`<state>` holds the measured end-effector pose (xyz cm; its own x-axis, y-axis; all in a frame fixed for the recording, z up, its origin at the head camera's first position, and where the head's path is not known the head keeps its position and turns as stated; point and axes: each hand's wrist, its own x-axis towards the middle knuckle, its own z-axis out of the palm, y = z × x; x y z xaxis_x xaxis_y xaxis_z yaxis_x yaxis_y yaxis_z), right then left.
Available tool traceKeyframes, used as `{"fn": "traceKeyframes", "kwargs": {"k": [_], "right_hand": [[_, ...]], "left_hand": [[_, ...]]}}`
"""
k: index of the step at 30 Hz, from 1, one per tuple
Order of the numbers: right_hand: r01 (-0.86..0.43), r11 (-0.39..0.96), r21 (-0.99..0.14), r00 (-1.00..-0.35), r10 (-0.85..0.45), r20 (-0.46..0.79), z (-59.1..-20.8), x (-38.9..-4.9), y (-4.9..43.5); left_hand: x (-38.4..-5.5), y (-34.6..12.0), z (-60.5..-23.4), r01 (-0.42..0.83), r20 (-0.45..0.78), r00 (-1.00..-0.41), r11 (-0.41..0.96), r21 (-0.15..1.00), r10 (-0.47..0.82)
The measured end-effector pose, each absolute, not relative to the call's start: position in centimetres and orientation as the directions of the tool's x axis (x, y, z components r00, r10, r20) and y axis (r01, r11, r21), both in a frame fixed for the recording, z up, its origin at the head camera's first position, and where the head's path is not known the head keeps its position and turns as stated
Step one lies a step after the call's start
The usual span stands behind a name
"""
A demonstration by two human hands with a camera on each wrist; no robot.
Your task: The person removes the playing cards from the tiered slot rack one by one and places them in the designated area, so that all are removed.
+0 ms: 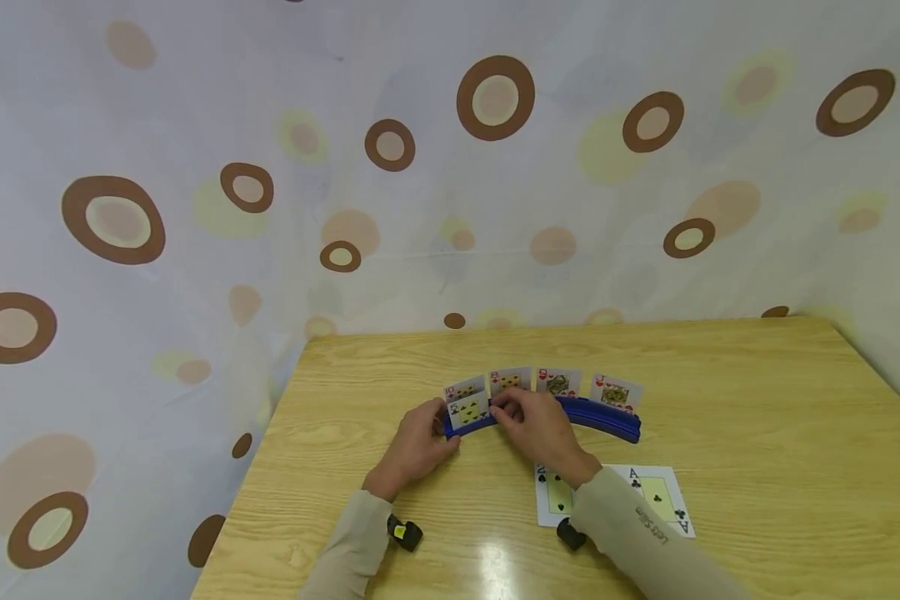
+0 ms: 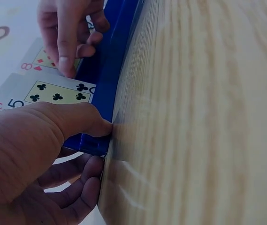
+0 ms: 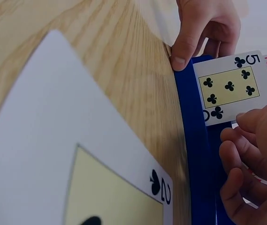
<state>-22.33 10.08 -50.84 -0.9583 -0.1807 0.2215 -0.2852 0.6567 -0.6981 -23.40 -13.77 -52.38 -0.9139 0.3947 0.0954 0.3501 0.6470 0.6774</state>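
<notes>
though head-view only, jack [image 1: 615, 393] in rack [image 1: 603, 419]

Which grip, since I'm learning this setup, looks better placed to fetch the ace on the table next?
Right, probably: the right grip is nearer the ace, which lies on that side, while the left grip holds the left end of the blue rack.

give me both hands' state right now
Left hand: closed, holding the end of the blue card holder.
Right hand: at the edge of the five of clubs; grip cannot be told.
</notes>
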Motion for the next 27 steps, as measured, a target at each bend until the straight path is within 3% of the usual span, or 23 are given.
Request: {"fn": "traceKeyframes", "kwargs": {"k": [11,20,27], "right_hand": [[-0.280,0.626,-0.727,-0.959,-0.151,0.239,-51.4,-22.3,9.7],[-0.408,0.665,-0.626,-0.909,-0.231,0.346,-51.8,-22.0,9.7],[-0.438,0.655,-0.616,-0.893,-0.236,0.384,-51.7,-21.4,9.7]], "left_hand": [[-23.3,-13.7,-52.5,0.356,0.099,-0.911,0.643,0.678,0.400],[-23.4,-13.7,-52.4,0.372,0.124,-0.907,0.631,0.680,0.402],[-23.5,-13.8,-52.7,0.382,0.131,-0.904,0.631,0.675,0.406]]}}
